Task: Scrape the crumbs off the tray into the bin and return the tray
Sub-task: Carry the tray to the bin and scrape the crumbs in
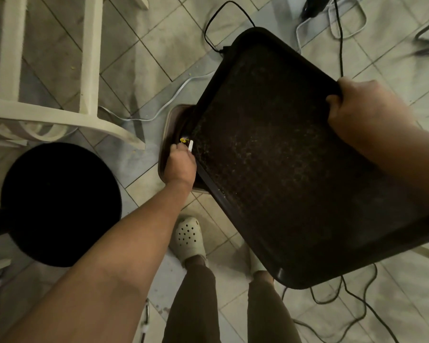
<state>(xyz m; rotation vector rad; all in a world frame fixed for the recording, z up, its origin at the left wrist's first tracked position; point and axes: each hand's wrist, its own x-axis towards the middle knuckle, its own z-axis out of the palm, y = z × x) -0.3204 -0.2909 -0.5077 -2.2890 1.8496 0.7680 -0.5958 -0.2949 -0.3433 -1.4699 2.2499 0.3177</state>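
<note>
Closest to the camera are the person's legs and a pale shoe (189, 237) on the tiled floor (144, 58). Above them is the big dark tray (282, 169), tipped so its low edge hangs over the bin (167, 134). The right hand (356, 112) grips the tray's high edge, with the thumb curled over the rim. The left hand (181, 164) reaches down to the low edge and pinches a small white scraper (191, 145). Just by the scraper's tip sit some yellow crumbs (183, 140), right at the lip of the tray and over the bin's mouth. Fine pale specks still dot the tray's rough face.

So the scraping step looks to be under way, and it is not done yet. The next move likely needs the scraper to push those yellow bits over the edge, then sweep down the tray again to catch the specks. The tray should stay tilted over the bin so nothing lands on the floor.

Off to the left is a round black stool (60, 204), then a white chair (89, 70). Farthest away, cables (339, 45) trail across the tiles.
</note>
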